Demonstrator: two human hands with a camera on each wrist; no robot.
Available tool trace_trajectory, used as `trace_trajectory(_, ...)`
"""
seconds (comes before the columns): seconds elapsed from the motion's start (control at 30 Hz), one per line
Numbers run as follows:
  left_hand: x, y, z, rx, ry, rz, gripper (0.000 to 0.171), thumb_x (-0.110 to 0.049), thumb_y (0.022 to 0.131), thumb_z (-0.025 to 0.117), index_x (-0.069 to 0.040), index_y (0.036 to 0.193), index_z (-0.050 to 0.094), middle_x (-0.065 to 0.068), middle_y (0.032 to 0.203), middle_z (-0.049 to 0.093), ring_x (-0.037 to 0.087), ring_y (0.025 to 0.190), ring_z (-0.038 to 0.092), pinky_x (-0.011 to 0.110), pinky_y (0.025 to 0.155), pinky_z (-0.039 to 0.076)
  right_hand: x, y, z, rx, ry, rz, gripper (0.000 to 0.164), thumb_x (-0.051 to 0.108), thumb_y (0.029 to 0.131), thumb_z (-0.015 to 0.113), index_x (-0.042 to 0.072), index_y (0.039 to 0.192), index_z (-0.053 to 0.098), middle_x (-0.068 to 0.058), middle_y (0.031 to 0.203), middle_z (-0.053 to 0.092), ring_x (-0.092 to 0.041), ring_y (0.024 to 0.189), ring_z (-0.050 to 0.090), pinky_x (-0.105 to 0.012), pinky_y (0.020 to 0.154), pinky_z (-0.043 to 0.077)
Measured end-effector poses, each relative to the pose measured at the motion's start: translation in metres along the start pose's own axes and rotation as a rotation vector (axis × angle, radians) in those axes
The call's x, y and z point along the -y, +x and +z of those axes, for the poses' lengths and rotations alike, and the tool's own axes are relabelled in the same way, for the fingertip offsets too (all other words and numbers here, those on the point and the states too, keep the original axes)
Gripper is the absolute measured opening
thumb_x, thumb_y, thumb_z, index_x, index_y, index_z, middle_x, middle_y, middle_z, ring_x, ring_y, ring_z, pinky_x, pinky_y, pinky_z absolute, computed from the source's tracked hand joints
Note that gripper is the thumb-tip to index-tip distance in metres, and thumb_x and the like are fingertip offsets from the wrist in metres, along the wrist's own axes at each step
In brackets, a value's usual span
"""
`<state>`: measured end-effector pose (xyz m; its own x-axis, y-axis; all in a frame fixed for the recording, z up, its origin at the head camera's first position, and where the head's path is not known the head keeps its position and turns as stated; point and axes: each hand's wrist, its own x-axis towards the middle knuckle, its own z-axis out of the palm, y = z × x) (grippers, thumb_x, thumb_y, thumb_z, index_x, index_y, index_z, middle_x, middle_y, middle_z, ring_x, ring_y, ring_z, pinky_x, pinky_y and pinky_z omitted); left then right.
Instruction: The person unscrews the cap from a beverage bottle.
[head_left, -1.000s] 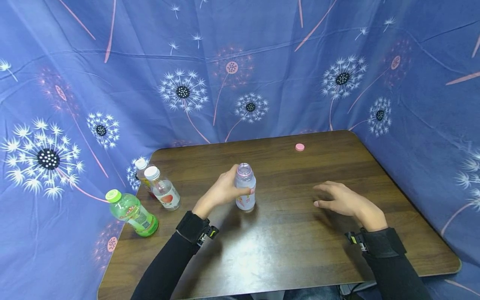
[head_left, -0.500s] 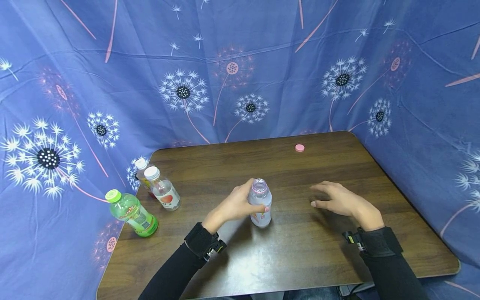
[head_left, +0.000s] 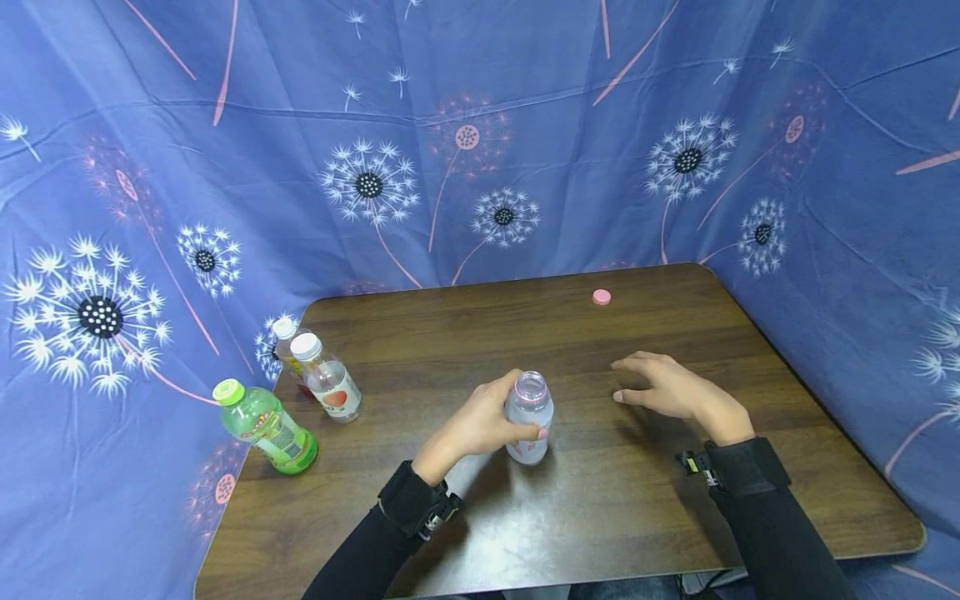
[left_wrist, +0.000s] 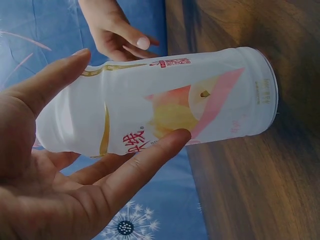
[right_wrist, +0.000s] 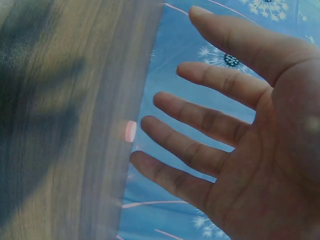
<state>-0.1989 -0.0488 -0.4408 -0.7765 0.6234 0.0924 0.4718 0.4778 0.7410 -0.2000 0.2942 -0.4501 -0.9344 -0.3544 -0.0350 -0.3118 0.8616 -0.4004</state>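
My left hand (head_left: 480,425) holds an uncapped plastic bottle (head_left: 529,421) near the middle of the table. The bottle is upright, its pinkish mouth open at the top. In the left wrist view its white wrapper (left_wrist: 220,105) carries a fruit picture and red print, with the thumb on one side and fingers on the other. Whether its base rests on the wood, I cannot tell for sure. To the right, my right hand (head_left: 678,392) hovers above the tabletop with fingers spread and holds nothing. A pink cap (head_left: 602,297) lies beyond it, by the back edge.
On the left side of the wooden table (head_left: 420,333) stand a green bottle (head_left: 273,429) with a light green cap, a clear bottle (head_left: 333,387) with a white cap, and another white-capped bottle (head_left: 285,329) partly behind it. A blue dandelion-print cloth (head_left: 570,150) hangs around the table.
My left hand has brought the bottle to the right and nearer to me. My right hand has shifted slightly left. The cap and the other bottles stay where they were.
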Motion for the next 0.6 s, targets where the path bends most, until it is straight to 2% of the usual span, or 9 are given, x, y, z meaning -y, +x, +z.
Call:
trace_trajectory(0.23, -0.002, -0.002, 0.0, -0.005, -0.014, -0.011, 0.059, -0.03, 0.077, 0.089, -0.021, 0.126, 0.056, -0.002, 0.112, 0.072, 0.016, 0.103, 0.069, 0.031, 0.085, 0.056, -0.01, 0.028, -0.007, -0.026, -0.037, 0.029, 0.062, 0.034, 0.095, 0.071, 0.006, 0.146, 0.052, -0.023, 0.145, 0.053, -0.046, 0.133, 0.05, -0.064, 0.104, 0.045)
trace_trajectory(0.47, -0.001, -0.002, -0.001, -0.011, -0.008, -0.012, 0.058, -0.03, 0.077, 0.089, -0.022, 0.124, 0.057, -0.003, 0.112, 0.072, 0.016, 0.104, 0.068, 0.033, 0.088, 0.056, -0.028, 0.072, -0.016, -0.05, -0.085, 0.085, 0.064, 0.042, 0.095, 0.069, 0.013, 0.149, 0.049, -0.021, 0.151, 0.047, -0.045, 0.138, 0.045, -0.07, 0.103, 0.041)
trace_trajectory(0.6, 0.0, -0.001, -0.001, -0.001, -0.021, -0.022, 0.057, -0.031, 0.076, 0.09, -0.024, 0.123, 0.058, -0.005, 0.112, 0.071, 0.014, 0.105, 0.068, 0.033, 0.089, 0.055, -0.041, 0.097, -0.019, -0.05, -0.11, 0.12, 0.066, 0.042, 0.095, 0.068, 0.014, 0.151, 0.047, -0.024, 0.153, 0.044, -0.048, 0.14, 0.041, -0.074, 0.102, 0.039)
